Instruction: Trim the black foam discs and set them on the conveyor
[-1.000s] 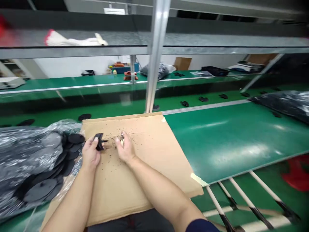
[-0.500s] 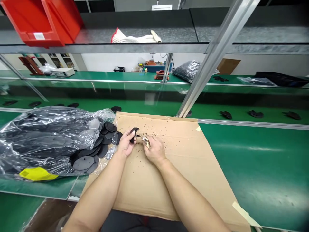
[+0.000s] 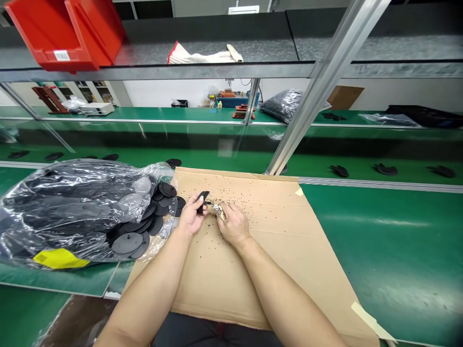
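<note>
My left hand [image 3: 191,216] is closed on a black disc-like part [image 3: 202,201], tilted on edge above the cardboard sheet [image 3: 289,260]. My right hand [image 3: 234,223] grips small metal pliers [image 3: 219,211], whose tips point left at the part's edge. Whether the tips touch it is too small to tell. Tiny dark bits lie scattered on the cardboard around both hands. Left of my hands, black discs [image 3: 126,243] spill from the mouth of a clear plastic bag [image 3: 72,207].
A metal post [image 3: 325,91] slants up behind the cardboard. Overhead, a shelf holds a red bin [image 3: 68,38] and a white glove [image 3: 202,55]. More black parts [image 3: 385,169] lie along the green surface behind. Tape [image 3: 372,320] sits at the cardboard's right corner.
The view has shifted slightly. Both hands keep their holds, with the pliers and black part almost in the same place.
</note>
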The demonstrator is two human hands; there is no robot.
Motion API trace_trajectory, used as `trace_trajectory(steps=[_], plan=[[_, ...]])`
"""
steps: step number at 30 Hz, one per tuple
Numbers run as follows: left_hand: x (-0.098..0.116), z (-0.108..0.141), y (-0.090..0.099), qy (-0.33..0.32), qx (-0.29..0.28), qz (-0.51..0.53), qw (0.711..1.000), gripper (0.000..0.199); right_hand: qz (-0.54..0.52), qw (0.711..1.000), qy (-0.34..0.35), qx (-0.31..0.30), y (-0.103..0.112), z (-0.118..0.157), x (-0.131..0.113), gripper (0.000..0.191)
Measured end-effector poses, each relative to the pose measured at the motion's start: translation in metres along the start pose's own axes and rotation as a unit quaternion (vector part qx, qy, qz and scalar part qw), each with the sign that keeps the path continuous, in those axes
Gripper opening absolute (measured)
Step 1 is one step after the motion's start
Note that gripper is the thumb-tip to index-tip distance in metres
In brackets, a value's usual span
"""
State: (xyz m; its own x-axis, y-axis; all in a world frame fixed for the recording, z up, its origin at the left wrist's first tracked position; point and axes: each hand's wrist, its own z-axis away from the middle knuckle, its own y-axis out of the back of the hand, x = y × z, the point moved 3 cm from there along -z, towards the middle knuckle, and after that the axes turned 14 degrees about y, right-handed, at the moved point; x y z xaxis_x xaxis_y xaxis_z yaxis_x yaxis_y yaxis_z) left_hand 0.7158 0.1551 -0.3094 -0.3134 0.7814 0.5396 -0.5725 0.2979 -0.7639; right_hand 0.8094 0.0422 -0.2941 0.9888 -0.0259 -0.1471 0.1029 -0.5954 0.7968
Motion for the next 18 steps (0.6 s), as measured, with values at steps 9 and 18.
trace_trajectory(steps=[9,18], plan=[[-0.006,0.0006,-0.0026,-0.04,0.009,-0.003,0.999,0.04,0.03,0.999,-0.021,-0.034,0.0052,-0.0002,0.0015,0.033],[-0.004,0.0014,-0.0039,-0.074,0.031,-0.015,0.997,0.052,-0.028,0.992,-0.098,-0.07,0.0025,-0.0016,0.0016,0.028]])
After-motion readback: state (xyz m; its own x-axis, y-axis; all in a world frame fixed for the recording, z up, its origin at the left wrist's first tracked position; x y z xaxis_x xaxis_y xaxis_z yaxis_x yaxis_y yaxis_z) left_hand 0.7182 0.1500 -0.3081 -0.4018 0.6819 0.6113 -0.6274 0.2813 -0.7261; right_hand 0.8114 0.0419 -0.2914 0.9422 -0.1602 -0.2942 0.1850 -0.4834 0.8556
